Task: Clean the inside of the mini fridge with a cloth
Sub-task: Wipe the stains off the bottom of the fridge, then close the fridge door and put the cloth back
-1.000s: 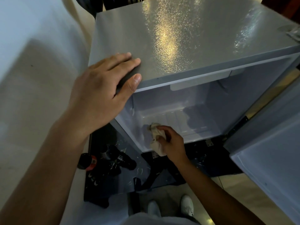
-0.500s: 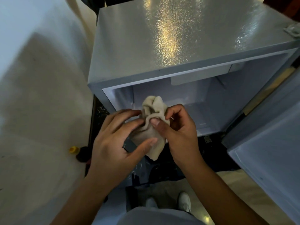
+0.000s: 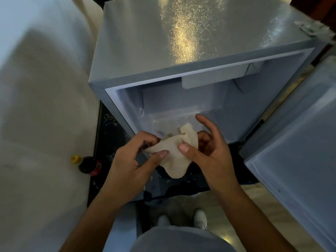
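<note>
The mini fridge (image 3: 190, 42) fills the upper middle of the view, its grey top lit by a streak of glare and its pale inside open toward the person. Its door (image 3: 298, 142) is swung wide and stands just to the right of the fridge's opening, its inner face showing. Left of the fridge runs a broad pale wall (image 3: 41, 106). At the fridge's foot lies a dark patterned base (image 3: 107, 128), and nearer than that, a strip of light floor (image 3: 258, 195) where two white shoes (image 3: 200, 218) stand side by side.

Both hands are raised in front of the fridge's lower opening, outside the cavity. The left hand (image 3: 131, 170) pinches the left edge of the cloth (image 3: 174, 151) between thumb and curled fingers (image 3: 145, 140). The right hand (image 3: 212, 153) presses its thumb on the cloth's middle, while its other fingers (image 3: 203, 122) are loosely spread behind it. The beige cloth hangs crumpled between the hands, its lower corner drooping free.

A small dark bottle (image 3: 87, 165) with a yellow cap lies on its side at the fridge's lower left, beside the wall.
</note>
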The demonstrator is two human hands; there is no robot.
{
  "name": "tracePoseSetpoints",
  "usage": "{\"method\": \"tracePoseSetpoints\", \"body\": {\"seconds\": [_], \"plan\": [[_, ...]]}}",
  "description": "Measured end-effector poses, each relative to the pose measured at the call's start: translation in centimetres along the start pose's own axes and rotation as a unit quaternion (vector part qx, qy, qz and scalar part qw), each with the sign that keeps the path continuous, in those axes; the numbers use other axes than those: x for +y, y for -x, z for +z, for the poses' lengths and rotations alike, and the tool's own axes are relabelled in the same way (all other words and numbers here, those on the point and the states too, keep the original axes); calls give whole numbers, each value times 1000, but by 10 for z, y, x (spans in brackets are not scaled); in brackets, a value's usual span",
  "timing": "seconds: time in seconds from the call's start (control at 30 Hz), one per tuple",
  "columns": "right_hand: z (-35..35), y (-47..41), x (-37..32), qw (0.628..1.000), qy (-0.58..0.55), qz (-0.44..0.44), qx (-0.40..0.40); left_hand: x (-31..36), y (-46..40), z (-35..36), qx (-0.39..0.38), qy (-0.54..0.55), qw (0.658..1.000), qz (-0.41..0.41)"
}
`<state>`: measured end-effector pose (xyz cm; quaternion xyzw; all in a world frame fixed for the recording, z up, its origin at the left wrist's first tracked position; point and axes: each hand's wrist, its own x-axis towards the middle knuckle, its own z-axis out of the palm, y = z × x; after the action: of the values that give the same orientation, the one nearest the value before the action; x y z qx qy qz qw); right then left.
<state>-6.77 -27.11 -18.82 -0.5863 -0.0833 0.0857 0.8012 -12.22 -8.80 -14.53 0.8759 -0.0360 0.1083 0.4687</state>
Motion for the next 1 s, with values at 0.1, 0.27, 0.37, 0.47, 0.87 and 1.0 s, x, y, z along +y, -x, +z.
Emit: {"method": "tracePoseSetpoints", "body": {"seconds": [0.1,0.27,0.37,0.47,0.87,1.0], "plan": [[-17,3,-1,994,63,37,-78,6,6,8,-40,113,992,-32],[-38,7,4,971,206,6,-124,12,17,21,-52,217,973,-51],[-45,12,3,957,220,8,-191,13,22,22,-56,224,972,-48],[-45,23,-2,952,168,57,-250,14,29,21,-66,203,975,-54],[-8,93,-7,981,176,-7,-86,-4,63,6,-68,204,975,-63],[3,118,-11,972,234,-22,-27,-8,75,5,-78,251,962,-72]]}}
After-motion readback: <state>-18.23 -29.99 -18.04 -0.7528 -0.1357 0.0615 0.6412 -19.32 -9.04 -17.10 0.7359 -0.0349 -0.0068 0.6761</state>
